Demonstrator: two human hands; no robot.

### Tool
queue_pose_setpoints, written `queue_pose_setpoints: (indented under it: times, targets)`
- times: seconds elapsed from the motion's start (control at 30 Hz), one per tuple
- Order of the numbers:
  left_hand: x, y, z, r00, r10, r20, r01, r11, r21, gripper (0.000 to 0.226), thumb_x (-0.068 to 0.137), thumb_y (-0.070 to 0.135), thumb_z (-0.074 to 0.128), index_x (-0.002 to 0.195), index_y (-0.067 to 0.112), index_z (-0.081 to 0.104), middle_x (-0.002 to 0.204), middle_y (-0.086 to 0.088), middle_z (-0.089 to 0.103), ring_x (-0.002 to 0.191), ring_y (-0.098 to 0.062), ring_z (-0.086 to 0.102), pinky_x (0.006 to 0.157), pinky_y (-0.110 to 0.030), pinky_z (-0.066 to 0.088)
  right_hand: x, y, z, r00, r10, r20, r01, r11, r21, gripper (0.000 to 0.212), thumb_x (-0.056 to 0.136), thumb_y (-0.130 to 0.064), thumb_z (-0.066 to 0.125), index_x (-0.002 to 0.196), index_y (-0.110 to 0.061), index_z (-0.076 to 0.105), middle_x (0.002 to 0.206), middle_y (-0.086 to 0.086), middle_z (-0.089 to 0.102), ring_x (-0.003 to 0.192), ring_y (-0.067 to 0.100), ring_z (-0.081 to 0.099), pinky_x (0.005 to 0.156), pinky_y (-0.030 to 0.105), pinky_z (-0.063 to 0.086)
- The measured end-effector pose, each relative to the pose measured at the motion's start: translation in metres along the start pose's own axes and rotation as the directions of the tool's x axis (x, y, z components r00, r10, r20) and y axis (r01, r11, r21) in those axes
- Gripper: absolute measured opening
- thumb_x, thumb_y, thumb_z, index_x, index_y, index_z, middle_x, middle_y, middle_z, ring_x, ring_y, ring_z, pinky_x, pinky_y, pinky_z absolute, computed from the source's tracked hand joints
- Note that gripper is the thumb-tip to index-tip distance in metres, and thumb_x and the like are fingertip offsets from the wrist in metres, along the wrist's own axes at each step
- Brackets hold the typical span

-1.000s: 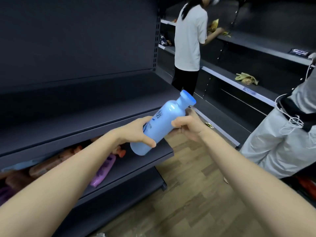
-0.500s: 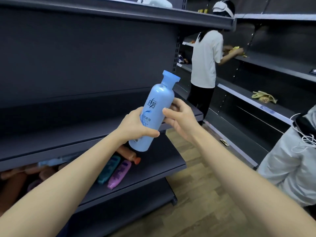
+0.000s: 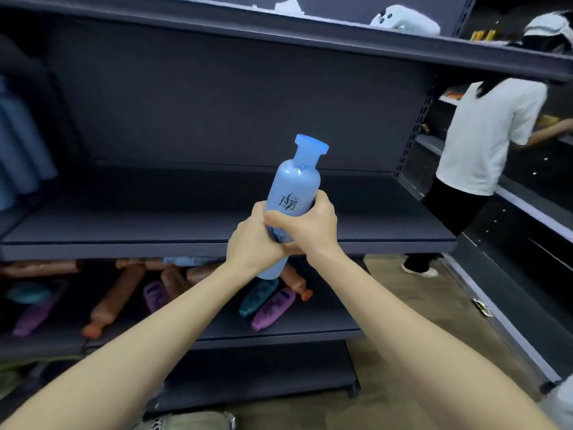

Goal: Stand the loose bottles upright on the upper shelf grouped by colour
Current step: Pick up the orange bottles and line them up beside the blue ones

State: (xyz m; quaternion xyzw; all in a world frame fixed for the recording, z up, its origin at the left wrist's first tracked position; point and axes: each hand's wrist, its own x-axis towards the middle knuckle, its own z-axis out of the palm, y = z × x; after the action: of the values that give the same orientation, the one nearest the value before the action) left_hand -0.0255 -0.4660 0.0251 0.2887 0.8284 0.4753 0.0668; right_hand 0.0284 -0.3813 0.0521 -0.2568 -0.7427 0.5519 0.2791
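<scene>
Upper shelf (image 3: 186,225): bare board ahead; blurred blue shapes (image 3: 21,144) far left, too soft to name. If those are bottles, setting down here would split the blue group.
Lower shelf (image 3: 325,324): brown, purple and teal bottles (image 3: 273,308) lying loose.
Blue bottle (image 3: 294,187): upright, cap up, in the air at the upper shelf's front edge, base below it. Pushed in without a lift, the base would likely catch.
Left hand (image 3: 248,243): wrapped round its lower body.
Right hand (image 3: 310,228): wrapped round its middle; an early release risks a topple.
</scene>
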Motion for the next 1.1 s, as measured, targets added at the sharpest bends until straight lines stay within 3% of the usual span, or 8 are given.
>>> queue_pose_setpoints:
  times: [0.13, 0.2, 0.43, 0.6, 0.7, 0.87, 0.97, 1.1]
  targets:
    - [-0.006, -0.032, -0.050, 0.998, -0.031, 0.050, 0.036, 0.995, -0.097, 0.063, 0.064, 0.029, 0.083, 0.114, 0.029, 0.043, 0.095, 0.017, 0.060, 0.085, -0.001, 0.061, 0.067, -0.022, 0.052, -0.003, -0.010, 0.044, 0.993, -0.011, 0.119, 0.007, 0.999, 0.031, 0.052, 0.062, -0.014, 0.080, 0.104, -0.017, 0.050, 0.092, -0.007, 0.059, 0.086, 0.010, 0.062, 0.071, 0.033, 0.056]
    - [-0.013, -0.049, -0.080, 0.998, -0.037, 0.058, 0.045, 0.989, -0.143, 0.062, 0.063, 0.028, 0.082, 0.114, 0.029, 0.046, 0.099, 0.019, 0.060, 0.089, 0.000, 0.061, 0.069, -0.018, 0.049, -0.007, -0.015, 0.069, 0.981, -0.028, 0.190, 0.017, 0.998, 0.057, 0.052, 0.062, -0.011, 0.081, 0.104, -0.016, 0.049, 0.091, -0.006, 0.059, 0.085, 0.011, 0.063, 0.071, 0.033, 0.057]
    - [-0.051, -0.113, -0.183, 0.992, -0.127, 0.017, 0.127, 0.967, -0.222, 0.067, 0.057, 0.017, 0.074, 0.119, 0.019, 0.050, 0.109, 0.007, 0.066, 0.094, -0.008, 0.066, 0.082, -0.029, 0.055, -0.041, -0.042, 0.170, 0.887, -0.119, 0.446, 0.086, 0.992, 0.093, 0.056, 0.063, -0.003, 0.080, 0.108, -0.015, 0.049, 0.097, -0.002, 0.062, 0.087, 0.009, 0.064, 0.073, 0.029, 0.056]
    - [-0.087, -0.154, -0.244, 0.974, -0.191, -0.122, 0.167, 0.968, -0.189, 0.069, 0.059, 0.015, 0.082, 0.120, 0.020, 0.051, 0.109, 0.009, 0.065, 0.096, -0.005, 0.065, 0.079, -0.027, 0.051, -0.073, -0.054, 0.242, 0.794, -0.165, 0.585, 0.115, 0.986, 0.122, 0.058, 0.062, 0.000, 0.078, 0.111, -0.016, 0.050, 0.100, 0.002, 0.064, 0.092, 0.016, 0.066, 0.080, 0.041, 0.057]
    - [-0.109, -0.176, -0.277, 0.958, -0.221, -0.181, 0.185, 0.963, -0.194, 0.071, 0.055, 0.021, 0.081, 0.119, 0.021, 0.052, 0.109, 0.008, 0.066, 0.096, -0.008, 0.066, 0.081, -0.030, 0.054, -0.094, -0.062, 0.281, 0.746, -0.207, 0.632, 0.149, 0.978, 0.145, 0.058, 0.062, 0.000, 0.078, 0.111, -0.017, 0.051, 0.099, -0.002, 0.064, 0.092, 0.013, 0.066, 0.080, 0.038, 0.057]
    - [-0.137, -0.202, -0.317, 0.923, -0.263, -0.280, 0.210, 0.956, -0.206, 0.064, 0.061, 0.009, 0.083, 0.116, 0.019, 0.052, 0.106, 0.006, 0.066, 0.095, -0.010, 0.066, 0.080, -0.030, 0.052, -0.121, -0.075, 0.331, 0.669, -0.258, 0.697, 0.178, 0.966, 0.186, 0.057, 0.063, 0.000, 0.079, 0.111, -0.016, 0.053, 0.098, -0.004, 0.064, 0.089, 0.009, 0.064, 0.075, 0.028, 0.055]
    - [-0.152, -0.214, -0.337, 0.896, -0.293, -0.333, 0.229, 0.949, -0.218, 0.064, 0.051, 0.022, 0.081, 0.109, 0.028, 0.053, 0.105, 0.007, 0.067, 0.094, -0.011, 0.066, 0.081, -0.034, 0.054, -0.133, -0.080, 0.359, 0.629, -0.279, 0.726, 0.186, 0.960, 0.208, 0.060, 0.061, -0.001, 0.080, 0.113, -0.015, 0.054, 0.104, 0.002, 0.064, 0.094, 0.014, 0.065, 0.080, 0.035, 0.056]
    - [-0.164, -0.228, -0.359, 0.868, -0.332, -0.368, 0.264, 0.938, -0.224, 0.076, 0.042, 0.037, 0.076, 0.113, 0.025, 0.053, 0.106, 0.006, 0.067, 0.094, -0.012, 0.067, 0.084, -0.041, 0.056, -0.143, -0.085, 0.391, 0.593, -0.305, 0.746, 0.213, 0.952, 0.220, 0.062, 0.058, -0.005, 0.081, 0.113, -0.017, 0.055, 0.103, -0.001, 0.065, 0.099, 0.016, 0.064, 0.083, 0.043, 0.056]
